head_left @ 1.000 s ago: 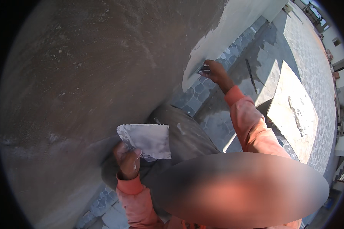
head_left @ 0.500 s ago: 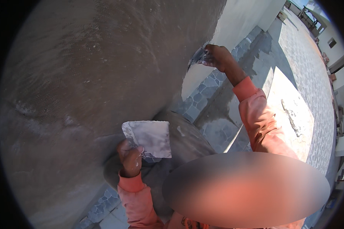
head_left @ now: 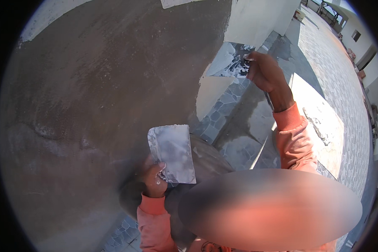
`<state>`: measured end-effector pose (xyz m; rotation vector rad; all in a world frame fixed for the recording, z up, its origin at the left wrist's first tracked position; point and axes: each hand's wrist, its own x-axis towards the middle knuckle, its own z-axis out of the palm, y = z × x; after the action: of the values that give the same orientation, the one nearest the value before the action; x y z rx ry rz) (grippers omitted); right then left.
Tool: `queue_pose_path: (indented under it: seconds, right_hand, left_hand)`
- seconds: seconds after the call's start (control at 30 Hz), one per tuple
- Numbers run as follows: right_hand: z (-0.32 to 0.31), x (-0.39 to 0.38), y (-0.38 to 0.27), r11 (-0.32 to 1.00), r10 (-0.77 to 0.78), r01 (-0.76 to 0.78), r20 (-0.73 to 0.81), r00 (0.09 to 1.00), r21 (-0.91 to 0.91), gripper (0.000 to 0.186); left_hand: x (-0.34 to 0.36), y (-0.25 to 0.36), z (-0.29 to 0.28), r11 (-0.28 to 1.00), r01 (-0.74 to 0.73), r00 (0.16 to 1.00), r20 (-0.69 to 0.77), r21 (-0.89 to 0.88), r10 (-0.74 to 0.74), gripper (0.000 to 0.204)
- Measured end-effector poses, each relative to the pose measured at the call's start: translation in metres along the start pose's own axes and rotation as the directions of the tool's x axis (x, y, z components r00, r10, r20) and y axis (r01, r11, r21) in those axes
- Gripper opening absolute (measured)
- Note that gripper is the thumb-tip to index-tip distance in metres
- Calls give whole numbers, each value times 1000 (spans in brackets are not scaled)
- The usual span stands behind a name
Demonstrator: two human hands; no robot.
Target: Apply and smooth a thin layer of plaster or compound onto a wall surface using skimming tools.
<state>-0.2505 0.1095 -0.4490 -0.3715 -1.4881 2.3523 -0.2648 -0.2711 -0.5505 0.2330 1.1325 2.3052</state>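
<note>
My left hand (head_left: 155,180) is closed on the lower left edge of a pale rectangular putty board (head_left: 172,151), its face coated with a thin whitish film. Wet putty clings to the thumb. Out to the upper right, my right hand (head_left: 268,72) grips a flat putty scraper (head_left: 235,61) by its right side. White putty is streaked across the scraper's dark face. The tool lies over the boundary where the brownish-grey wall coat (head_left: 113,80) meets the paler wall (head_left: 254,23); whether it touches the surface I cannot tell.
A white sheet (head_left: 313,103) with a lump of putty on it lies on the ground at right. Blue-grey stone-patterned paving (head_left: 327,59) runs beyond it. My bent knee (head_left: 210,157) is close to the wall. A blurred oval covers the lower right.
My right hand has drawn right, away from the dark coat, and the scraper's putty-streaked face now shows. The left hand and board have shifted slightly right. The view has shifted, showing pale patches at the top.
</note>
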Motion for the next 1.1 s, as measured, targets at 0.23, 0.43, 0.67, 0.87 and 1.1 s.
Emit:
queue_pose_path:
  seconds: [0.23,0.43,0.67,0.87,1.1]
  right_hand:
    - [-37,-82,9,534,-488,388,101,867,-752,22]
    - [40,-156,41,509,-613,670,319,723,-541,51]
    - [43,-160,82,-71,-163,858,854,494,-509,44]
    - [30,-157,104,-223,-78,825,853,516,-520,48]
    - [-36,-116,141,-142,-128,555,572,811,-819,63]
  left_hand:
    - [42,-15,59,985,74,990,103,156,-91,42]
    - [70,-54,58,972,173,940,270,157,-210,39]
    - [60,-67,44,957,110,885,412,268,-217,41]
    - [57,-70,42,974,222,967,120,44,-226,36]
    - [59,-57,37,983,181,982,-58,18,-180,42]
